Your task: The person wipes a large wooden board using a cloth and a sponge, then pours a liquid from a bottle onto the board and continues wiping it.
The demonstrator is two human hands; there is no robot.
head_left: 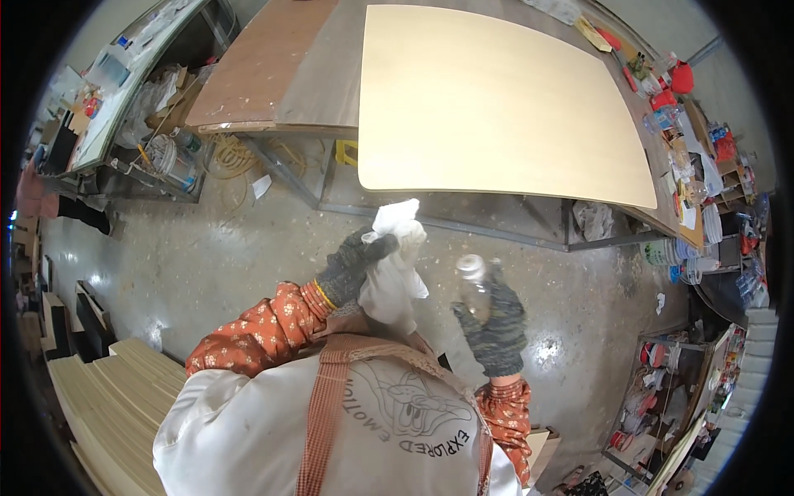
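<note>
Both hands wear dark grey knit gloves, with patterned orange sleeves above the wrists. Left hand [346, 269]: grasping a crumpled white cloth [394, 277], pinched near its top between thumb and fingers; the lower part hangs loosely in front of the apron [335, 388]. Right hand [499, 326]: grasping a small clear bottle [473, 279], white cap upward, fingers around its side; slight blur here, contents cannot be told. Cloth and bottle are well apart, both over the concrete floor [240, 256], on the wearer's side of the worktop [318, 70]. On that worktop lies a large pale panel [504, 107], flat, rounded at its near left corner, its near edge beyond both hands; the cloth's top comes near this edge. Right end of the worktop: mixed bottles and red items, crowded together. Lower left: a stack of pale boards [124, 397]. Upper left, on the floor: a coiled yellowish hose [231, 155].
</note>
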